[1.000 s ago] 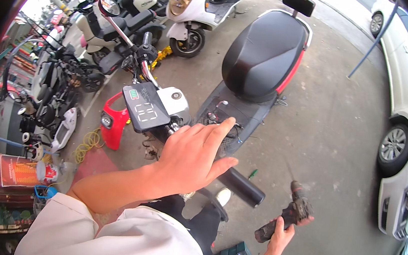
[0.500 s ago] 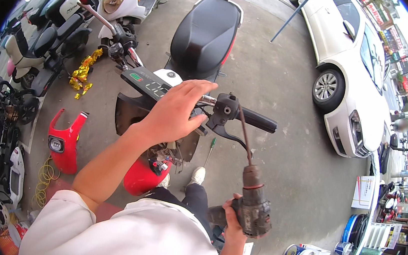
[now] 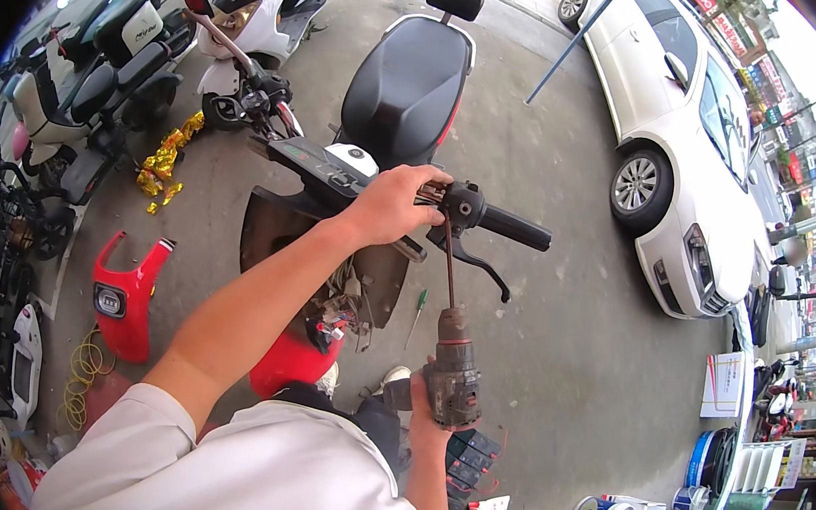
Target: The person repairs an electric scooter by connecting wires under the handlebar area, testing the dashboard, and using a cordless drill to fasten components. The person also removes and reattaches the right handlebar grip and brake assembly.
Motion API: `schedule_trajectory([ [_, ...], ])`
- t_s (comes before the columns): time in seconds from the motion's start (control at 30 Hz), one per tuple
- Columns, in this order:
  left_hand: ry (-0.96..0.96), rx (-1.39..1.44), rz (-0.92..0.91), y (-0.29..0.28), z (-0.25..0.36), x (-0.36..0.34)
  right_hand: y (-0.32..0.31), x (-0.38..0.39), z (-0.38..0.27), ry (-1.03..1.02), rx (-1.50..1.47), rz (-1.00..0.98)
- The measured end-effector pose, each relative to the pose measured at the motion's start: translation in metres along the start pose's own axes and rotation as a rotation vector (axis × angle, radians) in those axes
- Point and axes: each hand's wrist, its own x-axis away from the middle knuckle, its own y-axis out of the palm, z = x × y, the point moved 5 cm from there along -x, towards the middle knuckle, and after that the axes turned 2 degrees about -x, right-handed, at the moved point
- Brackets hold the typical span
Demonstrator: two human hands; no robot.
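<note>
Left hand (image 3: 391, 207): fingers round black-gripped metal handlebar (image 3: 517, 229), bracing it, we judge; right hand (image 3: 425, 420): fingers clasping scuffed dark drill (image 3: 454, 379).

Count one left hand (image 3: 397, 203) and one right hand (image 3: 427, 423); one drill (image 3: 456, 371) with one long bit (image 3: 451, 272); one scooter (image 3: 398, 93) within reach. Find two white shoes (image 3: 394, 378), one green-handled screwdriver (image 3: 422, 301), one loose red panel (image 3: 135, 323) bearing one headlamp (image 3: 108, 300), one coil of yellow cable (image 3: 81, 384) and one heap of gold foil (image 3: 166, 163). Add one near white car (image 3: 677, 150) showing two wheels (image 3: 641, 188). Cannot number the crowded scooters (image 3: 140, 28) at left.
</note>
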Motion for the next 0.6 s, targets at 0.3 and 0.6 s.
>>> schedule_trajectory([
  [0.3, -0.133, 0.078, 0.023, 0.001, 0.001, 0.0, 0.024, -0.016, 0.019, -0.106, -0.027, -0.045],
  [0.6, -0.089, 0.076, 0.007, -0.001, 0.001, 0.002, 0.031, 0.01, -0.019, -0.205, 0.293, -0.139],
])
